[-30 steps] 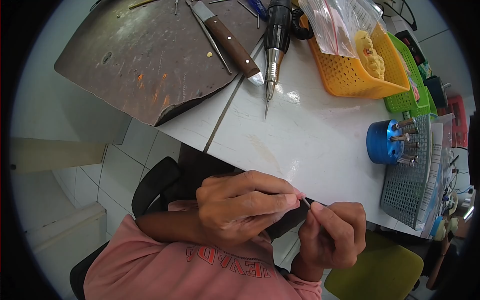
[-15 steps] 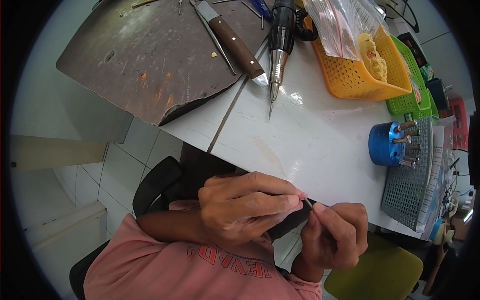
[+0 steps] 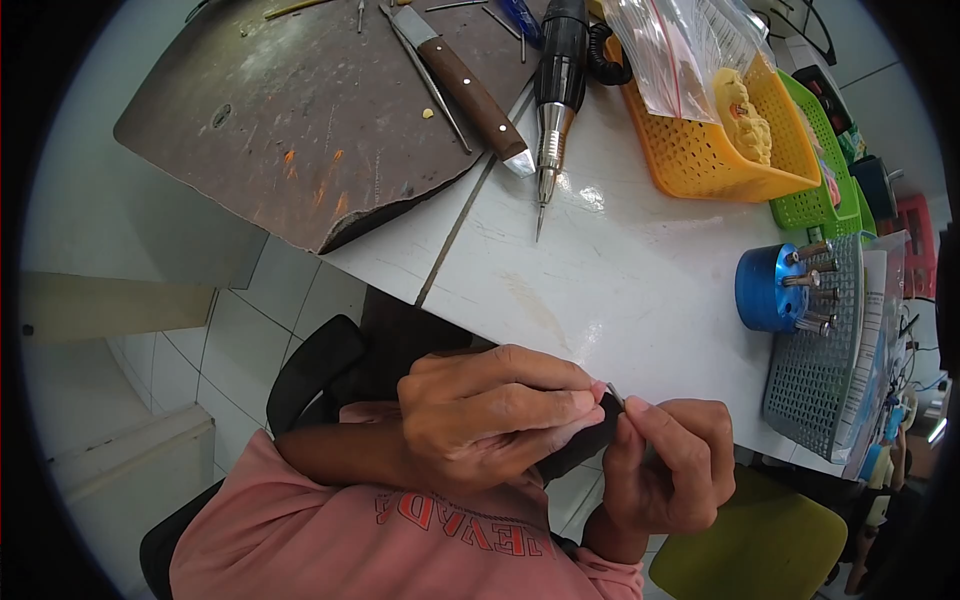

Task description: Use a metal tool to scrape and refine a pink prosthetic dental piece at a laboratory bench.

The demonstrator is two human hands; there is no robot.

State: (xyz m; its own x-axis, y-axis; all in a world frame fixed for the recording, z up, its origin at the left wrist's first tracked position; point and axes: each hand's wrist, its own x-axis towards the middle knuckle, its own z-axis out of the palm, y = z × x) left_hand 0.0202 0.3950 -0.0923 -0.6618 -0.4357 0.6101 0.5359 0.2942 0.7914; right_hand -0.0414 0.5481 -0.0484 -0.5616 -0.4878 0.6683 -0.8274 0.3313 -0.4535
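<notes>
My left hand [image 3: 500, 415] is closed in a pinch at the table's front edge. Between its fingertips shows a small pink piece [image 3: 599, 389], mostly covered by the fingers; its exact kind is unclear. Facing it from the right, my right hand [image 3: 675, 465] pinches a thin grey metal rod [image 3: 614, 393] between thumb and forefinger. The rod's bare end points up and left, close beside the pink piece; whether they touch I cannot tell.
A rotary handpiece [image 3: 556, 110] lies on the white tabletop [image 3: 640, 290], beside a wooden-handled knife [image 3: 470, 85] on a brown mat [image 3: 270, 120]. To the right stand a blue bur holder [image 3: 765, 290], a yellow basket [image 3: 690, 165] and a grey basket [image 3: 810, 390].
The rod's end has moved slightly up, off the pink piece's tip, and more of it shows. My right hand has shifted a little upward; my left hand has barely moved.
</notes>
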